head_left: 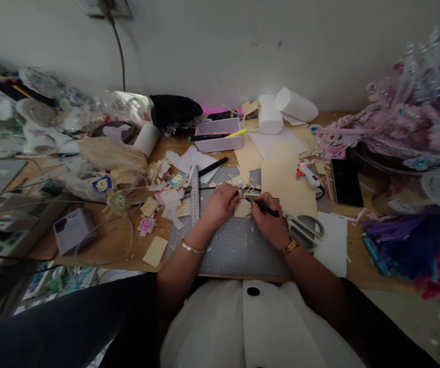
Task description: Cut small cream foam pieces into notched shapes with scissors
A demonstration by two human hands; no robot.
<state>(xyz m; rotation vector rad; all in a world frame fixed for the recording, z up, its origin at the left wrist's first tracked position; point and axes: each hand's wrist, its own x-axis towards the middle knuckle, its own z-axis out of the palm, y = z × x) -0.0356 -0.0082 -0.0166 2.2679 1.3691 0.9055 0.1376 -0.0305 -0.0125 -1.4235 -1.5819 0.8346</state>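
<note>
Head view: right hand [268, 217] fingers closed round a black pen-like tool [270, 210], tip at the small tan card [242, 208] on the grey cutting mat [231, 255]. Left hand [222, 203] fingers curled at the card's left side, can't tell if gripping; scissors [307, 228] beside right wrist.

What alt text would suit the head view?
A right hand holds a slim black pen-like tool over a small cream paper piece, left hand close by, above a grey gridded mat. A pale straight ruler and grey-handled scissors lie on either side.
</note>
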